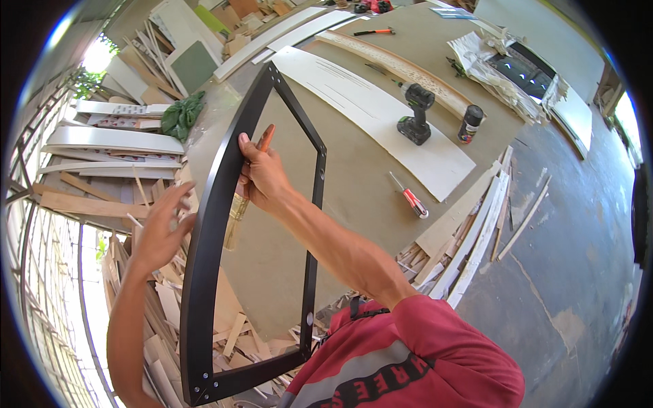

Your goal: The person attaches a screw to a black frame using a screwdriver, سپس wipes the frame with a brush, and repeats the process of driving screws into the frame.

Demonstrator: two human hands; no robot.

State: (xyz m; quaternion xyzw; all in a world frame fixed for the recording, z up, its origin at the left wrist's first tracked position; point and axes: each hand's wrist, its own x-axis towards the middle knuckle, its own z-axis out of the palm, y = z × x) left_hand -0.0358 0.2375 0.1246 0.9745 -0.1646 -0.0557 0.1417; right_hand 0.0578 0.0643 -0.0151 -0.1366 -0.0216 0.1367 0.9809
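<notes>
A black rectangular frame (204, 265) stands tilted in front of me, with small screws at its corners. My right hand (265, 177) grips its long left bar near the upper part, thumb against the bar. The same hand holds a paintbrush (236, 216), its orange-brown handle pointing up and its pale bristles hanging down inside the frame. Just left of the bar is my left hand (163, 228), fingers apart and holding nothing. Whether its palm touches the bar I cannot tell.
On the table (286, 265) lie a white panel (367, 112), a cordless drill (415, 112), a dark spray can (470, 124), a red-handled screwdriver (410, 198) and a hammer (374, 31). Wood offcuts (469, 231) lie at the right edge. More boards (112, 139) are stacked at left.
</notes>
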